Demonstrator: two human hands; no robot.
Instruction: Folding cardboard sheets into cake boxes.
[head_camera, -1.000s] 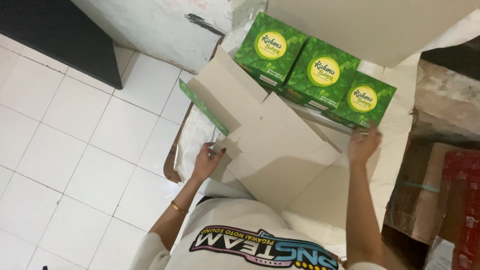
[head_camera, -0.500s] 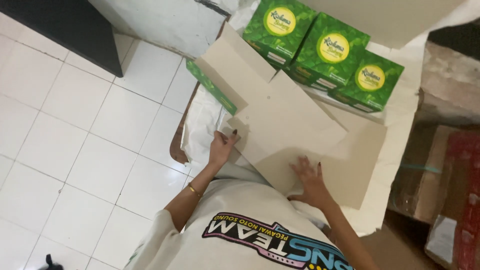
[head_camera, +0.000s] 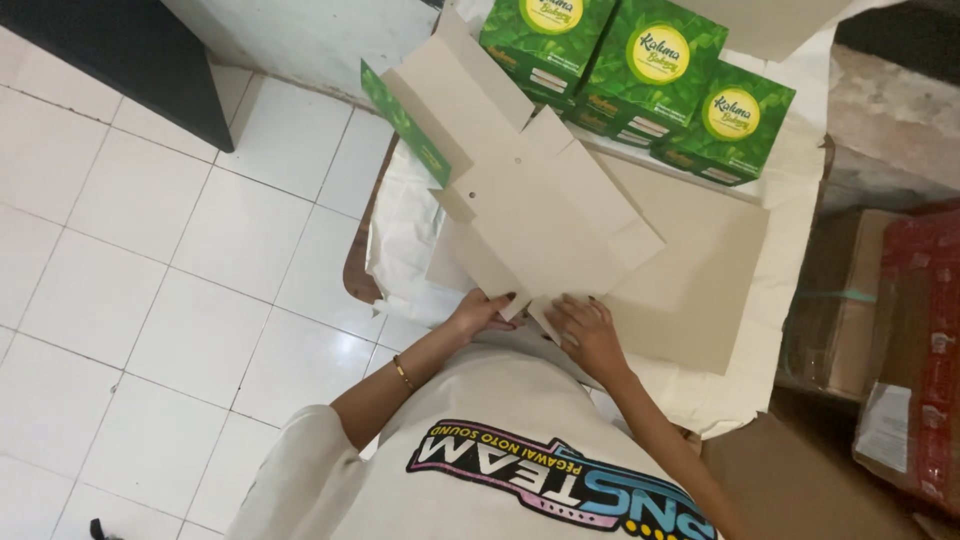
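In the head view, both forearms reach forward from the body and meet at the near edge of a flat, unfolded cardboard box blank, plain grey-brown on its inner face with a green printed flap at its left. The blank lies tilted over a white cloth-covered table, above other flat sheets. The left hand, a thin bracelet on its wrist, curls its fingers around the blank's near tab, gripping it. The right hand lies palm down, fingers slightly spread, pressing the card. Three glossy green boxes stand beyond.
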